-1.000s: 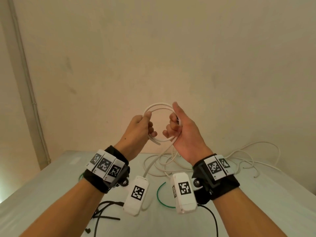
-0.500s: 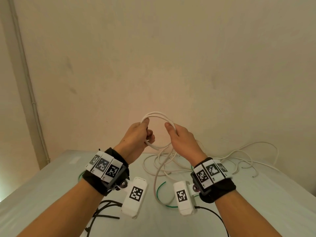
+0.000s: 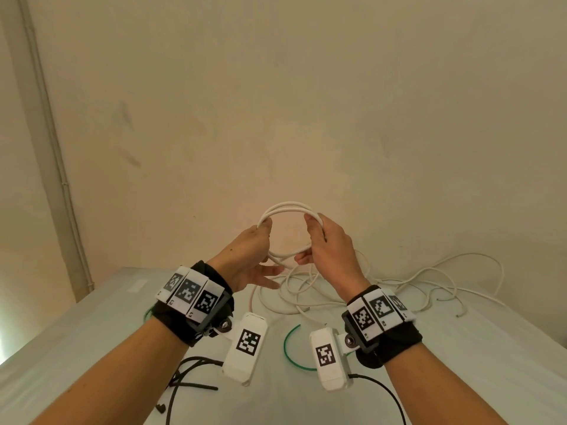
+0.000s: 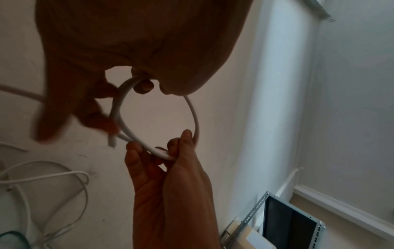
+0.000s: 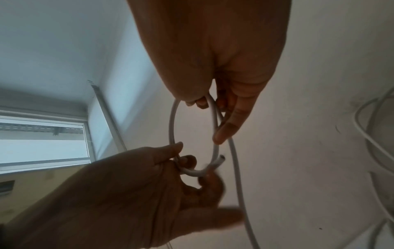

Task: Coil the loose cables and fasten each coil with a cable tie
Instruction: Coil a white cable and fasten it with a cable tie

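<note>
I hold a small coil of white cable (image 3: 288, 207) upright in the air above the table, in front of the wall. My left hand (image 3: 256, 245) pinches its left side between thumb and forefinger, the other fingers spread below. My right hand (image 3: 323, 240) grips the right side, thumb on top. In the left wrist view the left hand (image 4: 127, 50) and right hand (image 4: 170, 176) hold the coil (image 4: 197, 121). The right wrist view shows the right hand (image 5: 224, 50), the left hand (image 5: 127, 193) and the cable's cut end (image 5: 220, 159) sticking out of the coil (image 5: 171, 121).
The rest of the white cable (image 3: 306, 291) hangs from the coil and lies in loose loops on the pale table (image 3: 92, 332), spreading right (image 3: 445, 271). A green wire (image 3: 287, 348) curves under my wrists. Black cables (image 3: 190, 372) lie at the near left. The wall is close behind.
My right hand has turned back-up and slid round the coil's right side. The left hand's lower fingers have spread out. The coil has stayed raised.
</note>
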Available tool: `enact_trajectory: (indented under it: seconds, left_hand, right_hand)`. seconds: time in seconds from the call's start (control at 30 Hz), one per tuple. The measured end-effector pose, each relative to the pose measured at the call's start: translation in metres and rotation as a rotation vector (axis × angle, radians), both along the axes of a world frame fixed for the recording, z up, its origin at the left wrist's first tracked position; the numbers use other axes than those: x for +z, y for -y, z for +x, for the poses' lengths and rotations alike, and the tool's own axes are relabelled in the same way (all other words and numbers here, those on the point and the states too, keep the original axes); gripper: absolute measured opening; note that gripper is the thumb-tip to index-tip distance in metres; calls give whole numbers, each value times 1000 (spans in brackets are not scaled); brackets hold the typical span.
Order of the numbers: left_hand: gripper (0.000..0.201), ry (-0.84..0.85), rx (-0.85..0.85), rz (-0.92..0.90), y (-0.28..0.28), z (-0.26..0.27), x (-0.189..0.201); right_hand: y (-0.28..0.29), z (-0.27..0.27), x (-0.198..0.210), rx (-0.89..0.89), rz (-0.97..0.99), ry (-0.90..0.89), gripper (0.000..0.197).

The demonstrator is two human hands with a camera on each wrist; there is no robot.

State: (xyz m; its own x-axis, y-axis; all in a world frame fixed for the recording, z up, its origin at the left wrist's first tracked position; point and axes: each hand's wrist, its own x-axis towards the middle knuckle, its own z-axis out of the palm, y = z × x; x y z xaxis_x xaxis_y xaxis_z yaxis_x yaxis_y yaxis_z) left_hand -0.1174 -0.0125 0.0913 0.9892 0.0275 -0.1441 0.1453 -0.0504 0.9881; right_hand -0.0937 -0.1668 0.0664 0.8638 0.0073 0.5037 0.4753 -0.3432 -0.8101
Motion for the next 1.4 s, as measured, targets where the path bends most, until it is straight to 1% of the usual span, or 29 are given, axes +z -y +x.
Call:
enact_trajectory:
  seconds: [0.07, 0.13, 0.17, 0.27, 0.37, 0.47, 0.53, 0.63, 0.67, 0.7, 0.77, 0.8, 0.83, 0.87, 0.9, 0.93, 1.0, 1.07, 1.1, 1.13, 1.23, 1.27, 1.3, 1.37, 1.4]
  left_hand:
    - [58, 3, -43, 25, -4, 0, 2]
    - [68, 20, -48, -38, -7, 3, 4]
    - [69, 40, -35, -87, -7, 4, 5]
    - [61, 139, 51, -212, -2, 8, 6]
    - [53, 267, 165, -198, 2, 15, 3]
    - [34, 386, 234, -74, 5, 18, 0]
    - [29, 445, 234, 21, 4, 20, -2]
    - [22, 499, 144, 83, 3, 17, -2]
    - [21, 522, 103, 155, 4, 15, -2]
    - [22, 558, 68, 267, 3, 13, -4]
    - [29, 644, 9, 531, -2, 14, -7]
    - [29, 668, -25, 640, -5, 15, -9]
    - [28, 676, -67, 707, -7, 16, -11]
    - [27, 663, -114, 737, -11, 16, -13]
    - [27, 641, -163, 751, -13, 17, -14]
    - [27, 626, -212, 769, -15, 16, -16]
    - [27, 624, -308, 854, -16, 13, -17]
    - [25, 652, -395, 914, -14, 10, -17]
    - [24, 678, -428, 892, -13, 10, -17]
    - [20, 693, -452, 831, -12, 9, -17]
    - [16, 678, -469, 666, -13, 5, -16]
    - [12, 667, -465, 647, -15, 5, -16]
    - [12, 682, -461, 639, -17, 4, -16]
    - [26, 750, -428, 678, -19, 5, -18]
    - [23, 774, -393, 691, -19, 7, -19]
  right_hand:
    - [-2, -3, 1, 17, 29, 21, 35]
    - [-4, -7, 3, 43, 45, 18, 38]
    - [-5, -10, 4, 54, 57, 18, 40]
    - [-9, -16, 8, 55, 91, 9, 44]
    - [-11, -20, 11, 42, 93, -125, 42]
    - [-9, -23, 7, 51, 74, -283, 38]
    - [-7, -27, 3, 93, 85, -375, 34]
    - [-4, -32, -1, 227, 78, -550, 28]
    - [-3, -32, -3, 272, 53, -581, 28]
    - [0, -31, -4, 311, 16, -583, 29]
    - [8, -28, -2, 372, -21, -546, 34]
    - [13, -27, 0, 405, 14, -538, 40]
    - [20, -25, 3, 432, 85, -545, 49]
    - [25, -22, 7, 448, 148, -552, 60]
    - [30, -20, 10, 433, 140, -534, 72]
    - [33, -18, 14, 389, 34, -488, 83]
    - [33, -15, 19, 300, -295, -397, 100]
    - [27, -14, 20, 284, -570, -348, 109]
    - [25, -11, 20, 289, -656, -343, 108]
    - [25, -8, 20, 297, -704, -343, 101]
    - [26, -5, 18, 321, -751, -340, 62]
    - [25, -5, 16, 313, -741, -327, 52]
    - [25, -4, 14, 294, -724, -312, 41]
    - [26, -2, 9, 252, -677, -288, 24]
    - [26, -3, 7, 236, -645, -295, 20]
